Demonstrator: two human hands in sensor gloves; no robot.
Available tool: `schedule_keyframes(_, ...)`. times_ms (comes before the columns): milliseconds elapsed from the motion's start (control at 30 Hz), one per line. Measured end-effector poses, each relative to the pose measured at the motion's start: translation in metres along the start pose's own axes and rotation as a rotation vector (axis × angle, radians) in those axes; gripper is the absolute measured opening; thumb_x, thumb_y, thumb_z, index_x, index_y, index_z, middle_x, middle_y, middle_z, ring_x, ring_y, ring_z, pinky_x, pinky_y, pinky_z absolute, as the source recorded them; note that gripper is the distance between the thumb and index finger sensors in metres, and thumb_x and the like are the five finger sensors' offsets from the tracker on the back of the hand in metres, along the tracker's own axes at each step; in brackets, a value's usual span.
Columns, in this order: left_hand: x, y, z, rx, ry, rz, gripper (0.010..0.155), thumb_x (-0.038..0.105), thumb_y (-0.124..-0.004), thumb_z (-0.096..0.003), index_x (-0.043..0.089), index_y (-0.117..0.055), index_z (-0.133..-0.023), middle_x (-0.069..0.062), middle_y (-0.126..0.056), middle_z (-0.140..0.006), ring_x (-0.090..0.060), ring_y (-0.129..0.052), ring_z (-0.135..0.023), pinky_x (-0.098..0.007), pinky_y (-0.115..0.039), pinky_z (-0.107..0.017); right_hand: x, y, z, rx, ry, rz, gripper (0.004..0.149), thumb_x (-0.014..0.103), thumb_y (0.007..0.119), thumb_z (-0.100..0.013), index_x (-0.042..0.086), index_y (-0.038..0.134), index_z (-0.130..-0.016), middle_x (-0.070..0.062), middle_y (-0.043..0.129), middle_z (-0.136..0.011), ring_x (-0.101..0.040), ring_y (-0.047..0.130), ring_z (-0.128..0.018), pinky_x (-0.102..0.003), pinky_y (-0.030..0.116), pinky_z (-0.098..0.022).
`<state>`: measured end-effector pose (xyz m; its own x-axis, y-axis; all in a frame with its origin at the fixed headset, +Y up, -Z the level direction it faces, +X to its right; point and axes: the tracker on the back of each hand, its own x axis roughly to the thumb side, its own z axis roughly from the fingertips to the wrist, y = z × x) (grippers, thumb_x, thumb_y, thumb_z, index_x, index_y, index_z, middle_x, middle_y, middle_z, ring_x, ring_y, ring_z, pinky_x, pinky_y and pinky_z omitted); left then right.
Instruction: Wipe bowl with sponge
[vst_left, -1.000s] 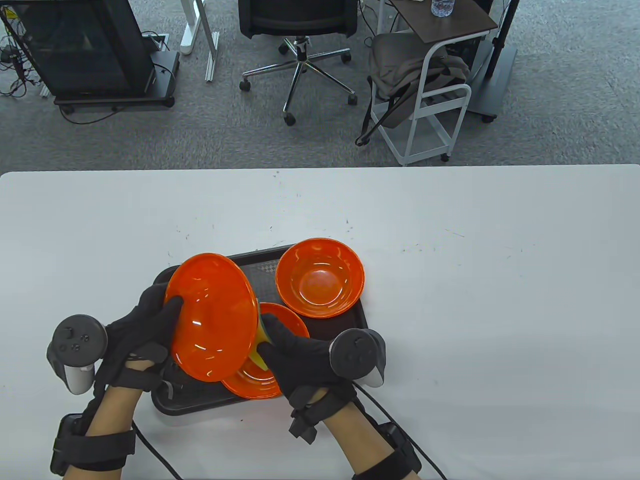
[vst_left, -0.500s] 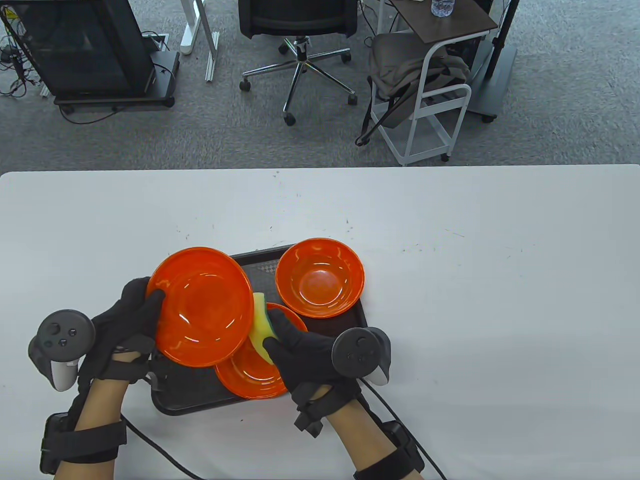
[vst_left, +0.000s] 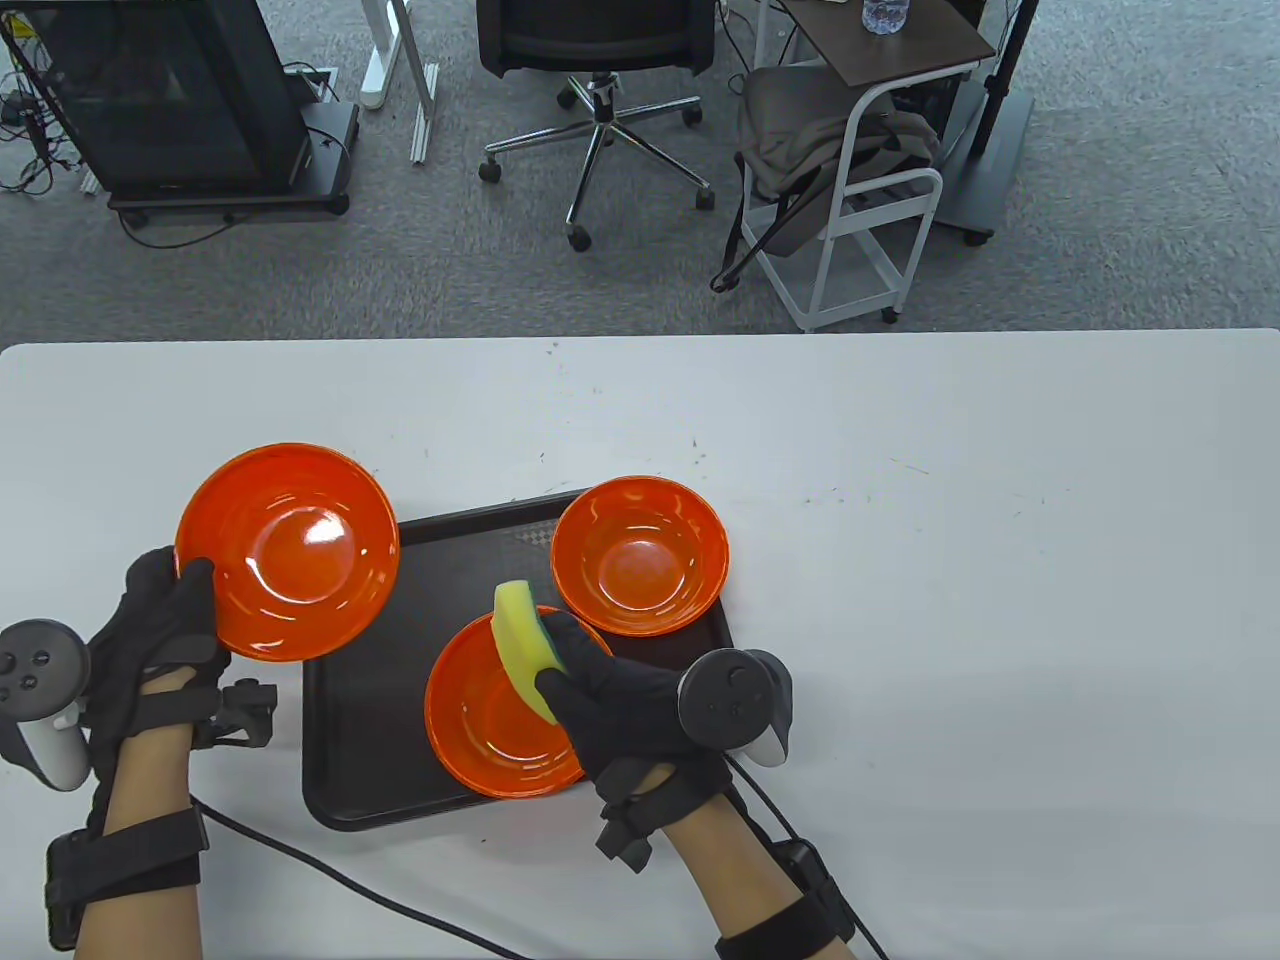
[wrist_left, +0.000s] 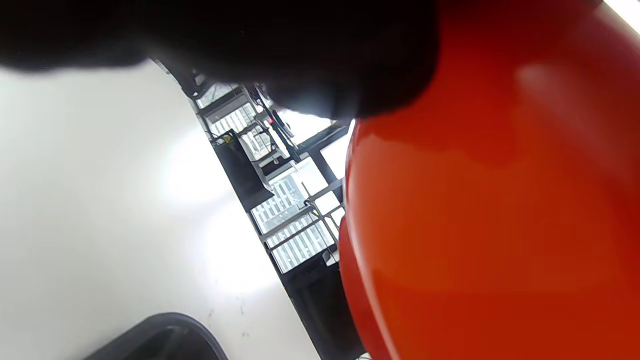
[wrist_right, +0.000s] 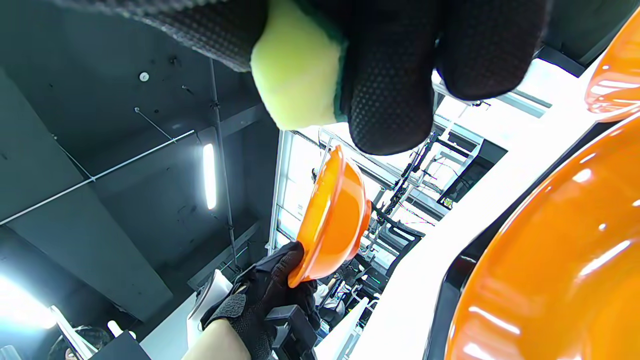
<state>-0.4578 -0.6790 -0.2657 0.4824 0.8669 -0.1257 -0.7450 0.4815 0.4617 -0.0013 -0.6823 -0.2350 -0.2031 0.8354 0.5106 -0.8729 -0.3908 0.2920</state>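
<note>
Holding the bowl (vst_left: 288, 552) by 1 edge in your left hand (vst_left: 160, 630), sponge (vst_left: 522, 645) squeezed in your right hand (vst_left: 625, 700), you could drop it.

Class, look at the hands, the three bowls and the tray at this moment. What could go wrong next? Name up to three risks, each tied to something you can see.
1. The left hand holds the lifted bowl only by its rim; it might slip and drop.
2. That bowl hangs over the tray edge, so setting it down there could leave it tilted.
3. The right hand grips the sponge above the near bowl; pressing hard could slide that bowl across the tray.
</note>
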Motion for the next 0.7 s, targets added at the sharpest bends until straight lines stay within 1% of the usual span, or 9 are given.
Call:
schedule_keyframes(233,-0.025,0.017,-0.003,0.083,0.155,0.124,0.057,0.045,-0.080,-0.0510,0.013,-0.067,-0.096,-0.005,-0.097,-0.042,-0.015,-0.098,-0.011,-0.036,-0.089,-0.014,0.000,-0.002,0.001,-0.008,0.000,-0.009,0.055,0.036,0.069,-0.064,0.002,0.048,-0.101,-0.026,0.080,-0.092,-0.035,0.097,-0.069,-0.059,0.076,-0.053)
schedule_keyframes(333,-0.034,0.020,-0.005,0.099,0.205,0.181,0.059,0.044,-0.079,-0.0514,0.013,-0.062,-0.098,-0.006,-0.095,-0.046,-0.016,-0.099,-0.015,-0.037,-0.089,-0.017,-0.001,-0.002,0.001,-0.009,0.002,-0.010,0.054,0.036,0.069,-0.064,0.002,0.048,-0.101,-0.026,0.080,-0.092,-0.035,0.097,-0.069,-0.059,0.076,-0.053)
schedule_keyframes(500,-0.052,0.013,-0.007,0.101,0.299,0.199,0.061,0.043,-0.078,-0.0517,0.011,-0.056,-0.100,-0.007,-0.094,-0.051,-0.018,-0.100,-0.019,-0.037,-0.089,-0.020,-0.001,-0.001,0.001,0.001,0.009,-0.017,0.054,0.036,0.069,-0.064,0.002,0.048,-0.101,-0.026,0.080,-0.092,-0.035,0.097,-0.069,-0.059,0.076,-0.053)
schedule_keyframes(700,-0.078,0.000,-0.006,0.077,0.432,0.204,0.064,0.041,-0.077,-0.0516,0.010,-0.050,-0.101,-0.009,-0.092,-0.056,-0.019,-0.100,-0.024,-0.038,-0.089,-0.023,-0.001,0.000,0.001,0.007,0.008,-0.023,0.055,0.037,0.069,-0.064,0.002,0.048,-0.101,-0.026,0.080,-0.092,-0.035,0.097,-0.068,-0.059,0.076,-0.053)
